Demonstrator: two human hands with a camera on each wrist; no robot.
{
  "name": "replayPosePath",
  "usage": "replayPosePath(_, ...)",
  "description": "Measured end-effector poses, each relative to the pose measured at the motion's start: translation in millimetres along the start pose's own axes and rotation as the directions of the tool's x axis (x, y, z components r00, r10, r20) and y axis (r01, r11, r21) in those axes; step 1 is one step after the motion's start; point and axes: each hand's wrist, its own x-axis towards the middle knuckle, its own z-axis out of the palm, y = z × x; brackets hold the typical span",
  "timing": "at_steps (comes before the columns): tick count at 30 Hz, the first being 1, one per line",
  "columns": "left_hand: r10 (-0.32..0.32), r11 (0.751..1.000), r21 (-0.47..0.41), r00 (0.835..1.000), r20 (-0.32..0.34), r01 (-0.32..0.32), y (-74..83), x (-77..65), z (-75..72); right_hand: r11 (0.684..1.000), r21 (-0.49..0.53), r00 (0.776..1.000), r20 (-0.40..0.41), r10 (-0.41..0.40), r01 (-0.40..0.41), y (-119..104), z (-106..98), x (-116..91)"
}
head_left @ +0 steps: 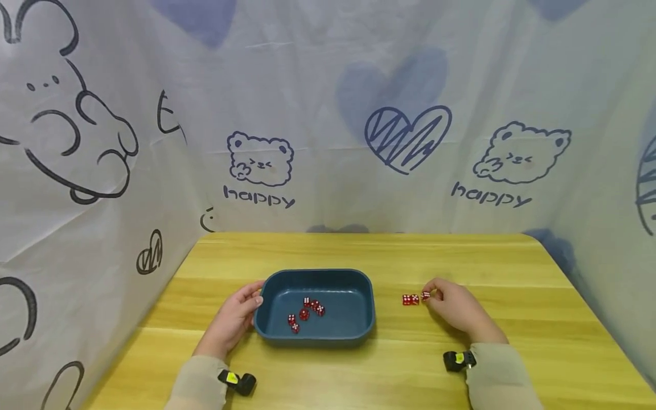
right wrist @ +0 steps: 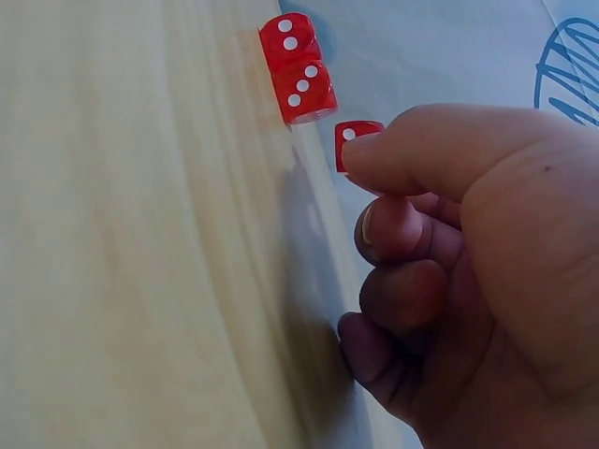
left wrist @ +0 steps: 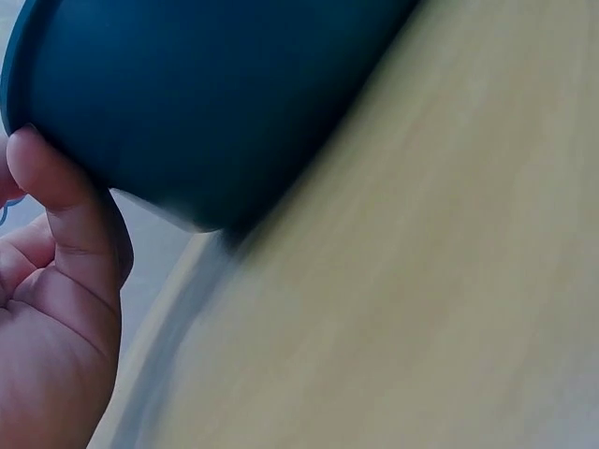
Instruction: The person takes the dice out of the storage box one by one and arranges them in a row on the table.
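Observation:
A dark teal rectangular tray (head_left: 315,343) with rounded corners stands on the table, and several red dice (head_left: 304,314) with white pips lie loose in it. My left hand (head_left: 237,316) grips the tray's left end, thumb near the rim. In the left wrist view the thumb (left wrist: 70,206) lies against the tray's teal wall (left wrist: 206,103). To the right of the tray, my right hand (head_left: 458,307) pinches a red die (right wrist: 351,134) between thumb and forefinger. Just left of that die, two red dice (right wrist: 301,89) sit side by side on the table, touching. The pinched die is slightly apart from them.
The yellow wood-grain table (head_left: 410,376) ends at a back edge against a white cloth (head_left: 318,102) with drawn bears and hearts. Cloth also hangs along the left and right sides. A black wrist camera (head_left: 241,382) is strapped at the left cuff, another (head_left: 458,360) at the right.

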Motion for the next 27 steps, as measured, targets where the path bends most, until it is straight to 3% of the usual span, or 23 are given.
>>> replayPosePath(6, -0.012, 1.000, -0.009, 1.000, -0.019, 0.012, -4.5, -6.0, -1.1, 1.000, -0.002, 0.999, 0.035, 0.005, -0.005, -1.2, 4.7, -1.1)
replayPosePath(20, 0.010, 1.000, 0.014, 1.000, -0.030, -0.009, 0.9, -7.2, -4.7, 0.999, 0.002, 0.999, 0.015, -0.039, 0.039, -3.1, 8.2, 3.7)
replayPosePath(27, 0.026, 1.000, 0.003, 1.000, 0.001, -0.026, 1.7, -6.3, -3.3, 0.999, -0.035, 0.999, 0.014, -0.031, 0.031, -0.9, 8.9, 7.7)
